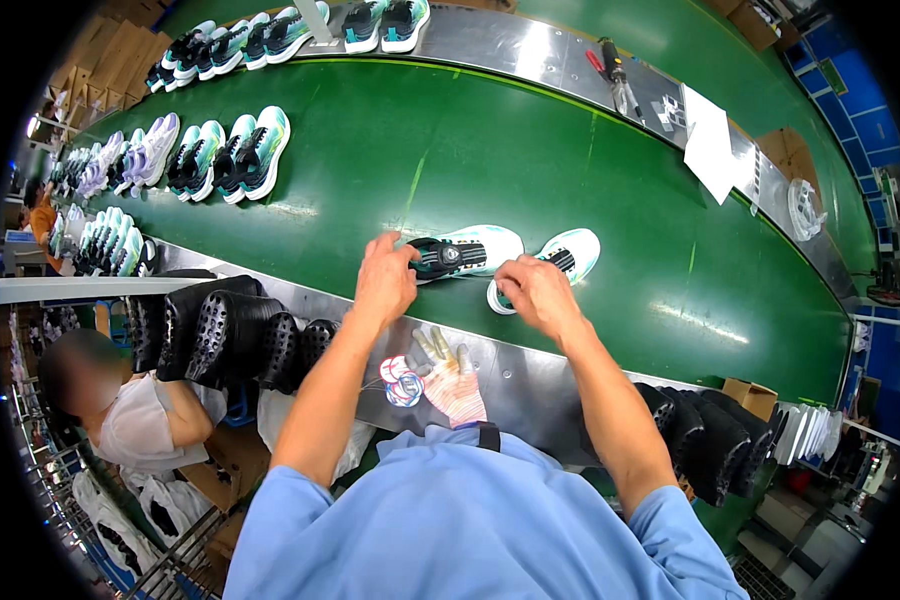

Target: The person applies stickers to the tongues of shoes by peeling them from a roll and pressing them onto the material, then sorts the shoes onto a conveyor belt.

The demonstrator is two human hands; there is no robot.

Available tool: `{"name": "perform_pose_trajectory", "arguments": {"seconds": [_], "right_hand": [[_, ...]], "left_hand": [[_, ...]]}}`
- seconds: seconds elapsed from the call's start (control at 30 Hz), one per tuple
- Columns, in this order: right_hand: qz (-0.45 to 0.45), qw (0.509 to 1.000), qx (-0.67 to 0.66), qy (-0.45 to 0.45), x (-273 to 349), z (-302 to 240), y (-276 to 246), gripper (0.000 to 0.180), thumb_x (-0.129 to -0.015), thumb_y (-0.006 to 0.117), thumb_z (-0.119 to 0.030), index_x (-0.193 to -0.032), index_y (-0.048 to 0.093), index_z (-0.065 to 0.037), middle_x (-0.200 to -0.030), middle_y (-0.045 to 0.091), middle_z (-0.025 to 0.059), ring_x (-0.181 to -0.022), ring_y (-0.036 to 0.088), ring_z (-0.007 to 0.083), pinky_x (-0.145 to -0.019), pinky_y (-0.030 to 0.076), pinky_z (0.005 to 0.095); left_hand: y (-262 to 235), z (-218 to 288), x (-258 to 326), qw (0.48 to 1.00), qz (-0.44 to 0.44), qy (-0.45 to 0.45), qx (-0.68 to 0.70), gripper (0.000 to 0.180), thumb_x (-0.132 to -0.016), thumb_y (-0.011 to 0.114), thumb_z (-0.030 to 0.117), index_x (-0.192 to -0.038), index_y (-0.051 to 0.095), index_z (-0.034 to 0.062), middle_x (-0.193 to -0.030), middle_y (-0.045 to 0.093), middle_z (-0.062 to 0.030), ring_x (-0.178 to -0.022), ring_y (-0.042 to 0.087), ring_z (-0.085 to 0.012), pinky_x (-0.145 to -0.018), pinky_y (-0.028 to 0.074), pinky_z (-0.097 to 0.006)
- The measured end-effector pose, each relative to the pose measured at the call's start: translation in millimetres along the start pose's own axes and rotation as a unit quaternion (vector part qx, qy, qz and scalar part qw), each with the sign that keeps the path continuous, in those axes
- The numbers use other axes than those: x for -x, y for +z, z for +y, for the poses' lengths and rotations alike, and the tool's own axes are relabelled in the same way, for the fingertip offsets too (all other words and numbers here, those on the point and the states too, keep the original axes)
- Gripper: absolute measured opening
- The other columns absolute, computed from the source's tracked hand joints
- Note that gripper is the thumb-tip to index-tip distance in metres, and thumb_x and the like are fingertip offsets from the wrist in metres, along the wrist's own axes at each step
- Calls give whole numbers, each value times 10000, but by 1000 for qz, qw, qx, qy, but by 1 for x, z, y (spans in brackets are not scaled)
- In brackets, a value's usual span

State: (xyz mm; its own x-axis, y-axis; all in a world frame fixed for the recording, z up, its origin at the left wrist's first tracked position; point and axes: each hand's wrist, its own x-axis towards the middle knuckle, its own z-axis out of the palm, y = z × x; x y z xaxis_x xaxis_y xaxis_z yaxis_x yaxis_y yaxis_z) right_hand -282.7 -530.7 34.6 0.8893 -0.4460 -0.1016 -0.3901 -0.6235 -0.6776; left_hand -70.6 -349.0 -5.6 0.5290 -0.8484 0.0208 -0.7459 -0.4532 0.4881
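Green belt [530, 180] carries two sneakers, left hand [385, 280] gripping one [465, 252], right hand [535, 290] gripping the other [570, 255]; glove [452, 380] nearby.

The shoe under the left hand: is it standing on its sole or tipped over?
Standing on its sole: the shoe shows its opening and laces upward on the belt.

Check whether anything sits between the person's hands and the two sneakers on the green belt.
Nothing visible does. The left hand already touches the heel of the near sneaker, and the right hand rests on the second sneaker. The work glove lies behind both hands, on the metal ledge.
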Motion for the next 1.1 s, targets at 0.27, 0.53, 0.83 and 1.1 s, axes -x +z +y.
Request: {"name": "perform_pose_trajectory", "arguments": {"seconds": [0.27, 0.53, 0.83, 1.1], "right_hand": [[-22, 999, 42, -11, -32, 20, 7, 120, -908, 637, -155, -931, 729, -82, -880, 690, 120, -856, 680, 350, -771, 541, 459], [-59, 996, 58, -23, -58, 22, 26, 138, -909, 631, -182, -921, 731, -88, -911, 706, 119, -865, 679, 360, -772, 533, 473], [-112, 991, 65, -18, -68, 1, 38, 134, -930, 631, -204, -947, 720, -106, -948, 706, 103, -916, 686, 341, -777, 536, 482], [-112, 987, 105, -43, -74, -9, 39, 137, -917, 664, -215, -975, 732, -110, -946, 713, 114, -877, 691, 346, -763, 543, 486]], "left_hand": [[22, 36, 30, 977, 81, -140, 137, 172, -867, 737, 97, -1012, 722, 4, -881, 678, -174, -800, 678, -340, -739, 530, -442], [35, 27, 25, 966, 73, -184, 169, 260, -873, 746, 114, -1095, 731, -20, -829, 686, -141, -730, 675, -274, -705, 532, -399], [38, 26, 17, 783, 63, -402, 470, 264, -904, 800, 211, -1013, 733, -21, -825, 718, -60, -639, 661, -108, -504, 516, -233], [30, 30, 5, 714, 78, -454, 528, 209, -933, 761, 161, -969, 717, -40, -821, 713, -80, -654, 685, -145, -532, 555, -270]]}}
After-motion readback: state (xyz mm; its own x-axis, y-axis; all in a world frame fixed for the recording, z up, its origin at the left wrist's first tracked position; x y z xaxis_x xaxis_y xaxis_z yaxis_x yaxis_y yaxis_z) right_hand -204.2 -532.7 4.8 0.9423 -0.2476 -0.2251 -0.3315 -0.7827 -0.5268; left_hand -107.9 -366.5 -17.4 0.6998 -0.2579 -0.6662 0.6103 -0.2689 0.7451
